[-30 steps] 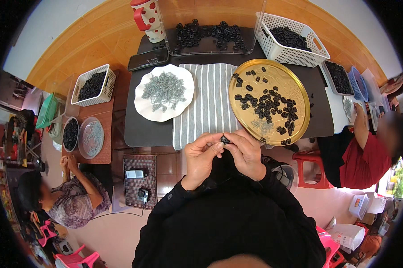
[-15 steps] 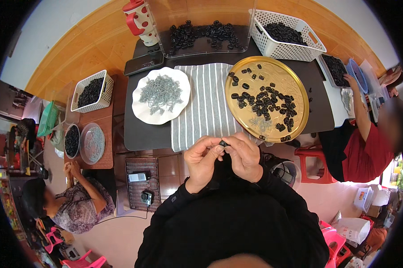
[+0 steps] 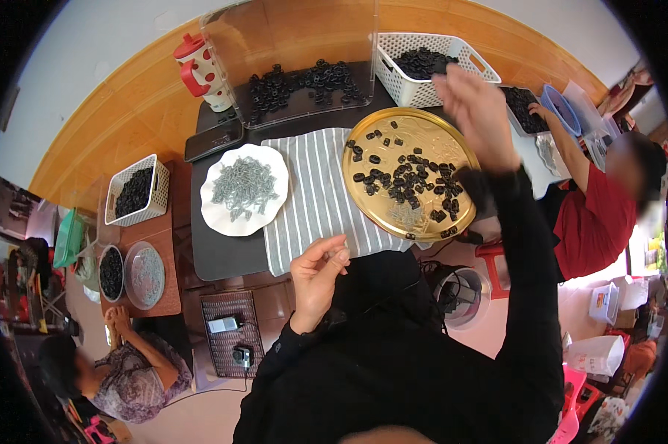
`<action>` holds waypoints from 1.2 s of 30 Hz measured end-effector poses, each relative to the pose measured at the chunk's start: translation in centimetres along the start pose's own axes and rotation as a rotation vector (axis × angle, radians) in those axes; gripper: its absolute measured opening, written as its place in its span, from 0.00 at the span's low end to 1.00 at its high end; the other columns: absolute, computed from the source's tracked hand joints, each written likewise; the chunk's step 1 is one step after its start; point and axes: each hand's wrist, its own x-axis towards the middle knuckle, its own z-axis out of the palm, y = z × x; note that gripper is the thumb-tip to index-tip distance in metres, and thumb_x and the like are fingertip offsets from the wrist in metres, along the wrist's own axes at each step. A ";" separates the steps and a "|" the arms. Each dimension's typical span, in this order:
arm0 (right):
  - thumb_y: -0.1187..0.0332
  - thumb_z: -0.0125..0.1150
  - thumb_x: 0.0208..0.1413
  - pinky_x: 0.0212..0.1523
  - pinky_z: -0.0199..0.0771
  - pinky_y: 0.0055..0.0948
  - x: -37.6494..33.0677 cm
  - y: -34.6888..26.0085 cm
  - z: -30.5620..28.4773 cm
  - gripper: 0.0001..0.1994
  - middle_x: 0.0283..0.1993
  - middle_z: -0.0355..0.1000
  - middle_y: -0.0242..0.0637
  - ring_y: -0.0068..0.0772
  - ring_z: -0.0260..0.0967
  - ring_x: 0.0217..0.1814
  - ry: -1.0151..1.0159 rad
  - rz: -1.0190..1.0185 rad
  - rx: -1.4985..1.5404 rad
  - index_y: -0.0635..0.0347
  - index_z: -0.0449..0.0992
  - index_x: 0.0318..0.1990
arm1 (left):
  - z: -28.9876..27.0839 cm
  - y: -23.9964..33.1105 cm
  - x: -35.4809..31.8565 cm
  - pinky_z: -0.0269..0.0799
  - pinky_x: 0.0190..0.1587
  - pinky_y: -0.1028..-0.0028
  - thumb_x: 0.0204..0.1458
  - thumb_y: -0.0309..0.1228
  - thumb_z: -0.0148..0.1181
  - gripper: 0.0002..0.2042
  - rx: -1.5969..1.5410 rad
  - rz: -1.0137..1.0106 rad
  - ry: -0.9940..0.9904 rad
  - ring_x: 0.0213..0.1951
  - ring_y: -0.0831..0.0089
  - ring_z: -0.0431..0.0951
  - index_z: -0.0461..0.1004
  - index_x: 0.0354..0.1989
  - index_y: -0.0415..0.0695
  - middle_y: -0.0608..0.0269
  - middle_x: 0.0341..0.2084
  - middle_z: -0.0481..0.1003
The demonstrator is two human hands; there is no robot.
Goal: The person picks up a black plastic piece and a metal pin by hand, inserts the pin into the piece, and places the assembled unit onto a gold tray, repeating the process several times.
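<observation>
My left hand (image 3: 318,280) is in front of the striped cloth (image 3: 315,192), thumb and fingertips pinched together; what they hold, if anything, I cannot make out. My right hand (image 3: 476,115) is stretched far out to the right, blurred by motion. Its fingers are at the near side of the white perforated basket (image 3: 404,87), which holds small black plastic pieces (image 3: 421,62). Below that arm lies a round gold tray (image 3: 382,126) with loose black pieces (image 3: 404,181) and a small heap of thin metal parts (image 3: 406,216).
A scalloped white plate (image 3: 210,211) holds small grey metal parts (image 3: 245,186). Behind are a clear bin (image 3: 293,44) with black pieces, a phone (image 3: 214,140) and a red-lidded tumbler (image 3: 203,74). People sit at both sides: a red sleeve (image 3: 596,214) right, a patterned shirt (image 3: 138,381) left.
My hands were together in front of the cloth, holding a small black piece. They have parted: the right swung out over the tray toward the basket, the left stayed low. The view shifted.
</observation>
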 end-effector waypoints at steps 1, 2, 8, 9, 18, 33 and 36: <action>0.74 0.52 0.60 0.41 0.72 0.20 3.1 0.3 -2.9 0.12 0.43 0.73 0.45 0.26 0.71 0.42 -0.031 0.016 0.013 0.76 0.68 0.47 | 0.3 0.2 0.1 0.68 0.30 0.82 0.52 0.18 0.59 0.12 -0.019 -0.006 -0.011 0.30 0.80 0.72 0.76 0.46 0.37 0.65 0.29 0.73; 0.75 0.53 0.59 0.38 0.73 0.20 4.3 0.8 -3.8 0.12 0.42 0.73 0.44 0.25 0.72 0.39 0.021 0.076 -0.014 0.75 0.69 0.47 | 0.4 0.2 0.1 0.68 0.30 0.82 0.52 0.18 0.59 0.12 -0.024 -0.007 -0.026 0.30 0.80 0.72 0.76 0.46 0.37 0.65 0.29 0.73; 0.74 0.61 0.49 0.29 0.69 0.22 1.0 6.8 -4.4 0.08 0.26 0.74 0.33 0.22 0.69 0.26 -0.399 0.109 -0.802 0.69 0.77 0.36 | -0.7 -0.3 0.0 0.68 0.30 0.82 0.52 0.19 0.59 0.11 0.009 -0.047 0.023 0.30 0.81 0.72 0.77 0.45 0.36 0.65 0.29 0.73; 0.73 0.60 0.49 0.29 0.69 0.25 0.6 7.6 -3.7 0.08 0.26 0.73 0.34 0.24 0.68 0.25 -0.444 0.074 -0.934 0.70 0.77 0.35 | -0.7 -0.2 0.1 0.68 0.30 0.82 0.52 0.19 0.59 0.11 0.027 -0.052 0.024 0.29 0.81 0.72 0.77 0.45 0.36 0.65 0.29 0.73; 0.76 0.58 0.41 0.36 0.70 0.44 1.0 12.4 0.2 0.08 0.30 0.74 0.52 0.54 0.72 0.33 -0.681 -0.243 -1.219 0.65 0.77 0.32 | -1.1 -0.3 0.4 0.68 0.28 0.83 0.53 0.20 0.60 0.10 0.083 -0.086 -0.042 0.29 0.82 0.71 0.77 0.44 0.37 0.66 0.29 0.73; 0.77 0.58 0.52 0.30 0.70 0.19 -5.3 6.7 2.7 0.05 0.27 0.73 0.30 0.18 0.72 0.31 -0.572 0.379 -0.512 0.66 0.74 0.37 | 0.3 0.2 0.8 0.68 0.28 0.83 0.53 0.20 0.60 0.10 0.066 -0.054 -0.027 0.28 0.83 0.70 0.77 0.44 0.37 0.66 0.29 0.72; 0.78 0.58 0.53 0.32 0.71 0.18 -10.9 7.2 3.3 0.05 0.32 0.74 0.33 0.21 0.73 0.32 -0.425 0.421 -0.161 0.67 0.74 0.37 | 2.1 0.2 1.4 0.68 0.29 0.83 0.53 0.19 0.60 0.10 -0.012 -0.015 0.007 0.28 0.82 0.70 0.77 0.44 0.36 0.66 0.30 0.72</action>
